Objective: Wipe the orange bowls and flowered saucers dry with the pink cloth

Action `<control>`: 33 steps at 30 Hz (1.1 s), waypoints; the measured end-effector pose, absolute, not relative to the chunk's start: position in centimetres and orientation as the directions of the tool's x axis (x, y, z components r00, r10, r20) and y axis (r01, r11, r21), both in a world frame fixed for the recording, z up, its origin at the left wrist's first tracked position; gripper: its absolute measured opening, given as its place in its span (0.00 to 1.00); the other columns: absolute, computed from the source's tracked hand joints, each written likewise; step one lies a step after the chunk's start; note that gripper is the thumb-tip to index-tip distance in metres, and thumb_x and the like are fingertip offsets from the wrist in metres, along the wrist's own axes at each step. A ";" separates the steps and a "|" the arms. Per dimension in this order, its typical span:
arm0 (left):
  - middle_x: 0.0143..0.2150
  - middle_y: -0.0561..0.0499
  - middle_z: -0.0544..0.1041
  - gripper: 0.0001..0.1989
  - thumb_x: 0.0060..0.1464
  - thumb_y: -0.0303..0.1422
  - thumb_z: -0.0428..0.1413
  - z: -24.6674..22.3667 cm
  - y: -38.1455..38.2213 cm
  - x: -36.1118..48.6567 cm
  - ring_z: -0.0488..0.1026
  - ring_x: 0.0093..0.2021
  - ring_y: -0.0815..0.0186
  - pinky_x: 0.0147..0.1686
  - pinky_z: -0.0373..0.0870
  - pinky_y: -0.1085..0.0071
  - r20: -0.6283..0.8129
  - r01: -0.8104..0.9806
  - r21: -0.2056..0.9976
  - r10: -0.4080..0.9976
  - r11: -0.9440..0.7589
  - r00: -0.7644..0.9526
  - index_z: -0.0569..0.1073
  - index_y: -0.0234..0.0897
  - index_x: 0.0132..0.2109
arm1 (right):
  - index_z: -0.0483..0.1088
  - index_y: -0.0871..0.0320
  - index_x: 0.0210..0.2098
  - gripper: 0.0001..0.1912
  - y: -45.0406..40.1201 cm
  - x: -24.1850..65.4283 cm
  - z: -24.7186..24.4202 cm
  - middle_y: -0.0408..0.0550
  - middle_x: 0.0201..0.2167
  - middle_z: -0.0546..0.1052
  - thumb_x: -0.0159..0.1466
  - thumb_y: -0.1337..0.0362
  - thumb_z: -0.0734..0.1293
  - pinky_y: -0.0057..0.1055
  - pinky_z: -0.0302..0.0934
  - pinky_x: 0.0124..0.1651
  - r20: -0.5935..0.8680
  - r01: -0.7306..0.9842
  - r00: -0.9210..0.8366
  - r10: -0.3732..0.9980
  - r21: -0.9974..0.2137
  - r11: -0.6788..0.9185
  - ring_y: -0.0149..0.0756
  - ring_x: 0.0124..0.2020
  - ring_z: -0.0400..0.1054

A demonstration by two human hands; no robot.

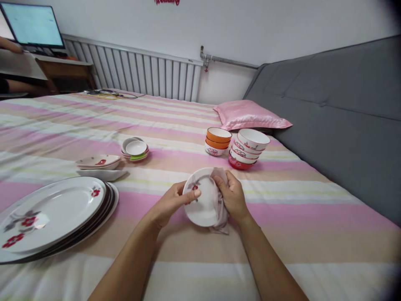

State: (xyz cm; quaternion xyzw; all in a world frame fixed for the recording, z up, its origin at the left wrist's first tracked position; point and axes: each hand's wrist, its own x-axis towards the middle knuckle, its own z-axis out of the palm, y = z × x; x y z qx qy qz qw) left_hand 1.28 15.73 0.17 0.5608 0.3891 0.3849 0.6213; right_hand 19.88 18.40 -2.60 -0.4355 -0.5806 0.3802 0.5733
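Note:
Over the bed, my left hand (175,201) grips the left edge of a small white plate (205,207) with red flowers, its thumb lying on the face. My right hand (231,193) is closed on a pale pinkish cloth (222,213), pressing it over the plate's right rim. The plate is tilted towards me, and the fingers behind it are hidden. Beyond it stand a stack of orange and white bowls (218,138) and a taller, leaning stack of white and red bowls (249,146).
Large oval plates (59,209) are stacked at the left on the striped bedsheet (175,267). Behind them lie boat-shaped dishes (98,162) and small saucers (136,148). A pink pillow (250,113) rests by the grey headboard (332,100). Another person's arm (10,44) shows near a monitor (34,24).

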 end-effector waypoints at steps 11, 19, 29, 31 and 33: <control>0.25 0.47 0.75 0.18 0.47 0.44 0.61 -1.0 14.9 4.8 0.68 0.23 0.68 0.27 0.66 0.72 -0.171 -0.005 0.983 0.925 0.183 0.338 0.73 0.30 0.32 | 0.68 0.57 0.35 0.20 19.2 19.3 -4.3 0.38 0.27 0.71 0.57 0.46 0.66 0.26 0.59 0.31 0.158 -0.074 0.396 0.904 -0.976 0.203 0.29 0.28 0.63; 0.26 0.42 0.78 0.14 0.49 0.38 0.59 -0.7 15.1 4.4 0.75 0.26 0.61 0.28 0.70 0.69 -0.218 -0.133 0.956 0.934 0.263 0.283 0.72 0.29 0.37 | 0.64 0.55 0.45 0.17 18.8 19.4 -3.8 0.45 0.41 0.74 0.62 0.51 0.63 0.32 0.61 0.43 0.284 0.032 0.306 0.908 -0.957 0.289 0.36 0.41 0.68; 0.22 0.45 0.75 0.09 0.43 0.30 0.54 -1.0 16.0 4.0 0.70 0.20 0.67 0.23 0.66 0.72 -0.261 -0.236 0.935 0.964 0.265 0.049 0.72 0.28 0.33 | 0.61 0.55 0.40 0.19 19.3 19.8 -4.8 0.45 0.35 0.72 0.55 0.52 0.67 0.33 0.61 0.40 0.244 0.199 0.324 0.914 -0.962 0.186 0.37 0.35 0.68; 0.22 0.47 0.74 0.09 0.42 0.30 0.54 -1.0 16.1 4.0 0.68 0.20 0.67 0.22 0.65 0.73 -0.248 -0.270 0.932 0.969 0.242 0.012 0.71 0.29 0.33 | 0.61 0.55 0.35 0.16 19.2 19.8 -4.6 0.42 0.31 0.70 0.55 0.52 0.67 0.32 0.59 0.38 0.263 0.288 0.314 0.912 -0.942 0.172 0.36 0.32 0.65; 0.20 0.49 0.72 0.08 0.41 0.30 0.54 -0.9 16.2 3.9 0.67 0.19 0.68 0.21 0.63 0.74 -0.235 -0.283 0.934 0.972 0.220 -0.020 0.71 0.30 0.31 | 0.61 0.55 0.31 0.15 19.0 19.7 -4.4 0.40 0.28 0.67 0.55 0.52 0.67 0.31 0.57 0.37 0.280 0.334 0.269 0.922 -0.925 0.183 0.34 0.30 0.63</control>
